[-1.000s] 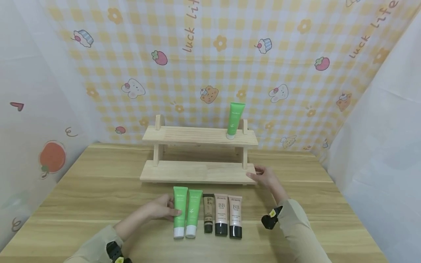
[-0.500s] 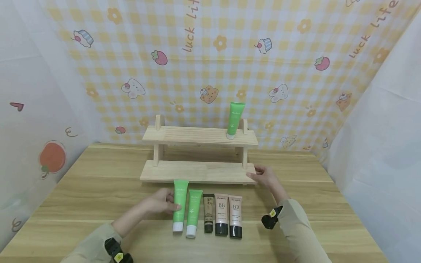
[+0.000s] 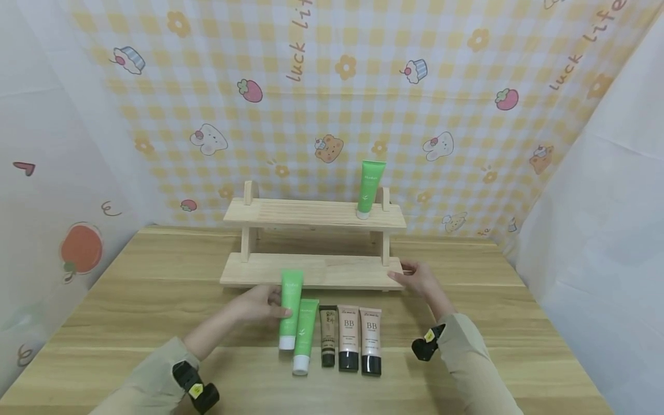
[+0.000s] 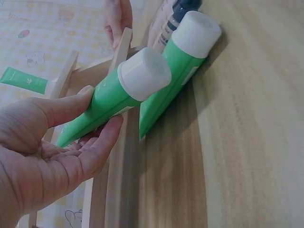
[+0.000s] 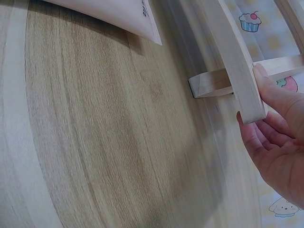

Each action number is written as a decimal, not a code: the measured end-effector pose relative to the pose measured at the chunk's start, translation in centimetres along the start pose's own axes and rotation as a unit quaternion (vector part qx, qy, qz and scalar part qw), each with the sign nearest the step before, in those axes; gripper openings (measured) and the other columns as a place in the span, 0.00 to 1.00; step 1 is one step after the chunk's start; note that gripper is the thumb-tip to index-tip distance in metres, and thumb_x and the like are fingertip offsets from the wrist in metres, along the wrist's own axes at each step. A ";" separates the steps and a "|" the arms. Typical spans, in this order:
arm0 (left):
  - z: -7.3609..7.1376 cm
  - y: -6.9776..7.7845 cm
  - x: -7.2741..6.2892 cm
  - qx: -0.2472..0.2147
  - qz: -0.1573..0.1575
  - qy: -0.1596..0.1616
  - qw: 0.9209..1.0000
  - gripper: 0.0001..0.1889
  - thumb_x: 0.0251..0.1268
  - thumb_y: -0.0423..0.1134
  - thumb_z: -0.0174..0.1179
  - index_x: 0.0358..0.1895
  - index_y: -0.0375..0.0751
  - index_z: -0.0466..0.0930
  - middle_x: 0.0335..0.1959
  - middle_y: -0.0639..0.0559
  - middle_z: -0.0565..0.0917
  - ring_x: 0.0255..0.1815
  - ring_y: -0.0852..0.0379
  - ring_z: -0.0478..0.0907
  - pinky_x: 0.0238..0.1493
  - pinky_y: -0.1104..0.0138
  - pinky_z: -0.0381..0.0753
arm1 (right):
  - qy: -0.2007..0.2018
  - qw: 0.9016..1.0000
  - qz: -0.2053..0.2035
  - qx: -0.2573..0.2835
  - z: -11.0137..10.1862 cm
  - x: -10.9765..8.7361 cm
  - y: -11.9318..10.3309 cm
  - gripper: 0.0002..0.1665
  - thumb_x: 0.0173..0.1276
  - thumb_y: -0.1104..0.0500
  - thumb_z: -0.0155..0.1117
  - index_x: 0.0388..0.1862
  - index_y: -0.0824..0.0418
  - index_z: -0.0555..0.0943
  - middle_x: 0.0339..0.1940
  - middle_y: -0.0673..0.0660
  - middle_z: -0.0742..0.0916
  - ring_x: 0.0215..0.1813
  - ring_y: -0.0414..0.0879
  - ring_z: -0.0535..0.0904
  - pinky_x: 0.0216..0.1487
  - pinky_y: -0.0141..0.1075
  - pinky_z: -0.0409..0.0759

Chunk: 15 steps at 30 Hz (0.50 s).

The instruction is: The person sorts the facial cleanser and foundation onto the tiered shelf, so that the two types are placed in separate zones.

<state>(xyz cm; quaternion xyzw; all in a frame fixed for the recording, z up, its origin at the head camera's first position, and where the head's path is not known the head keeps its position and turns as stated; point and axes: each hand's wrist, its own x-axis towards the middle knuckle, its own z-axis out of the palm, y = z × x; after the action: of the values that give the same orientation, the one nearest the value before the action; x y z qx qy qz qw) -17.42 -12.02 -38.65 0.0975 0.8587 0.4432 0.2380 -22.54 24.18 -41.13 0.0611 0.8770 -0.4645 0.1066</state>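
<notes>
My left hand (image 3: 261, 304) pinches a green tube with a white cap (image 3: 291, 305) between thumb and fingers, cap end toward me. In the left wrist view this green tube (image 4: 102, 102) is raised off the table. Beside it a second green tube (image 3: 307, 331) lies on the table, partly overlapped in the head view. At the right end of the two-tier wooden shelf (image 3: 311, 271), my right hand (image 3: 421, 282) grips the lower board, thumb on top and fingers beneath, as the right wrist view shows. A third green tube (image 3: 370, 187) stands cap-down on the upper board.
A dark gold tube (image 3: 328, 334) and two pink BB cream tubes (image 3: 349, 334) with black caps lie in a row before the shelf. The wooden table (image 3: 171, 276) extends to both sides. A checked cloth (image 3: 332, 104) hangs behind.
My left hand has lifted the leftmost green tube out of the row and moved it forward and slightly right, toward the shelf's lower board. My right hand stays on the shelf.
</notes>
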 end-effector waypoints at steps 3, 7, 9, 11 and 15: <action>-0.1 0.3 0.1 0.012 -0.010 0.011 1.000 0.32 0.49 0.40 0.66 0.55 0.24 0.67 0.45 0.41 0.80 0.45 0.51 0.78 0.50 0.55 0.79 | 0.003 1.000 0.000 -0.001 0.1 0.0 0.0 0.39 0.60 0.48 0.63 0.64 0.68 0.65 0.60 0.69 0.75 0.59 0.60 0.73 0.58 0.47 0.75; -0.2 0.7 0.3 0.013 -0.009 0.011 1.000 0.33 0.50 0.40 0.66 0.56 0.22 0.65 0.46 0.39 0.79 0.47 0.49 0.77 0.52 0.54 0.78 | 0.001 1.000 0.000 0.000 0.1 0.0 0.0 0.39 0.60 0.48 0.63 0.64 0.69 0.64 0.60 0.69 0.74 0.59 0.60 0.73 0.58 0.46 0.75; -0.2 0.9 0.6 0.009 -0.004 0.012 1.000 0.33 0.50 0.40 0.65 0.56 0.22 0.65 0.47 0.39 0.79 0.47 0.49 0.77 0.51 0.54 0.78 | -0.001 1.000 0.000 0.000 0.0 0.1 0.0 0.40 0.61 0.48 0.62 0.64 0.69 0.64 0.61 0.69 0.74 0.60 0.60 0.73 0.58 0.46 0.76; -0.3 1.0 0.8 0.010 0.002 0.013 1.000 0.33 0.51 0.40 0.65 0.56 0.22 0.65 0.47 0.38 0.79 0.47 0.49 0.78 0.51 0.55 0.79 | -0.002 1.000 0.001 0.001 0.0 0.1 0.0 0.40 0.61 0.48 0.62 0.64 0.69 0.63 0.61 0.69 0.73 0.60 0.60 0.73 0.58 0.45 0.76; -0.4 1.3 1.2 0.017 0.001 0.020 1.000 0.34 0.51 0.42 0.65 0.57 0.23 0.64 0.49 0.39 0.79 0.48 0.49 0.77 0.51 0.55 0.79 | -0.002 1.000 0.000 0.001 0.0 0.0 0.1 0.40 0.61 0.48 0.63 0.64 0.69 0.64 0.60 0.69 0.74 0.59 0.60 0.73 0.57 0.45 0.76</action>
<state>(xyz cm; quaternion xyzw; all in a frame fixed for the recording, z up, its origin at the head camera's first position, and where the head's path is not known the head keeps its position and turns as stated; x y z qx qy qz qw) -18.74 -11.06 -37.77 0.0933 0.8706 0.4305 0.2189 -22.56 24.21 -41.18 0.0607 0.8763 -0.4654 0.1083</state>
